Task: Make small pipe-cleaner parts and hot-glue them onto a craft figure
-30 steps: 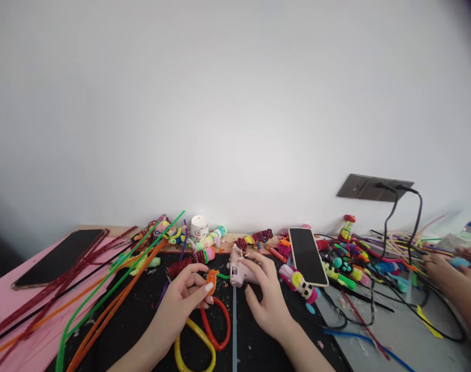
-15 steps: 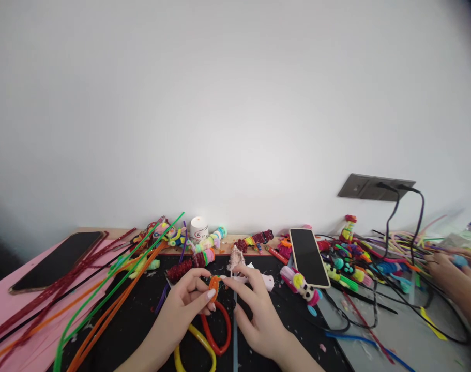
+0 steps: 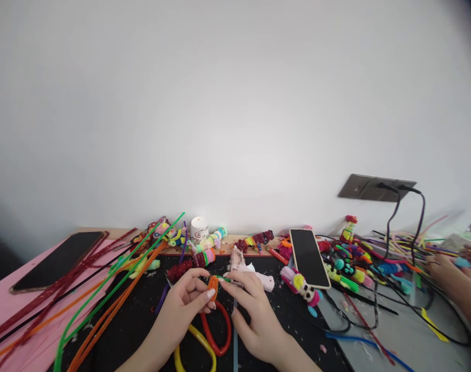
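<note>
My left hand (image 3: 184, 305) is closed, pinching a small fuzzy orange pipe-cleaner piece (image 3: 213, 287) between thumb and fingers. My right hand (image 3: 254, 310) meets it from the other side. A short green pipe-cleaner piece (image 3: 223, 279) lies between its fingertips at the top of the orange piece, while the right thumb stays apart, lower down. Below the hands, a red handle loop (image 3: 229, 330) and a yellow handle loop (image 3: 198, 336), apparently of scissors, rest on the black mat (image 3: 142, 330); their blades are hidden.
Long pipe cleaners (image 3: 103, 305) and a dark phone (image 3: 60, 258) lie left. Finished fuzzy figures (image 3: 305, 289), a white-cased phone (image 3: 310, 258) and a white cup (image 3: 199, 229) stand behind. To the right, another person's hand (image 3: 448, 274) works near black cables (image 3: 417, 227).
A green piece now shows between my right fingertips at the orange piece. My right fingers have bent slightly lower and closer. My left hand has hardly moved.
</note>
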A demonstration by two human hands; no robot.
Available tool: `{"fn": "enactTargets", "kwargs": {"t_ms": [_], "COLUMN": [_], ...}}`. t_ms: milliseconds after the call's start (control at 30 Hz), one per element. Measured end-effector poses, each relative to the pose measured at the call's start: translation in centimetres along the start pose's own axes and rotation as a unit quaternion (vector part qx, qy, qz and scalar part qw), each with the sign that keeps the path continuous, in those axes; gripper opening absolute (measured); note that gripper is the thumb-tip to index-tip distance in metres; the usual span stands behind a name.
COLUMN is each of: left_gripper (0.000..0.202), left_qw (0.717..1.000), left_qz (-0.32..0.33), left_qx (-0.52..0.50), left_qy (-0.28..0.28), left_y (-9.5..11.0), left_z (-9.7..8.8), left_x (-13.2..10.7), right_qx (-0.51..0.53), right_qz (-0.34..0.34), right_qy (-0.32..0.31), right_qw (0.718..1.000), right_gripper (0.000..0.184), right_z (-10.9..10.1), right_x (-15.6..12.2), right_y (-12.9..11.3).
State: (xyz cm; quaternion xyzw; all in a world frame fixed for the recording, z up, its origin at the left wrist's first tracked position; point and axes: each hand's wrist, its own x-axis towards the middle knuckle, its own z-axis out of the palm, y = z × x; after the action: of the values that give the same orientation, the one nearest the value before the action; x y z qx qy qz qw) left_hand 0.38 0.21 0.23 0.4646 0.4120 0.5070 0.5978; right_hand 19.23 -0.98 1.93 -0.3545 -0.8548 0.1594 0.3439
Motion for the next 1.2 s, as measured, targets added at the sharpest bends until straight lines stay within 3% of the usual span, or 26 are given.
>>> {"fn": "enactTargets", "kwargs": {"t_ms": [1200], "left_gripper": [0.018], "left_qw": [0.999], "left_qz": [0.024], "left_qx": [0.025], "left_qy": [0.019], "left_y": [-0.26], "left_z": [0.09], "left_x": [-0.32], "right_qx": [0.031], "right_qz": [0.004], "right_qy": [-0.016], "right_qw": [0.999], "right_gripper": [0.058], "right_z": [0.24], "right_x": [0.08], "right_y": [-0.68]}}
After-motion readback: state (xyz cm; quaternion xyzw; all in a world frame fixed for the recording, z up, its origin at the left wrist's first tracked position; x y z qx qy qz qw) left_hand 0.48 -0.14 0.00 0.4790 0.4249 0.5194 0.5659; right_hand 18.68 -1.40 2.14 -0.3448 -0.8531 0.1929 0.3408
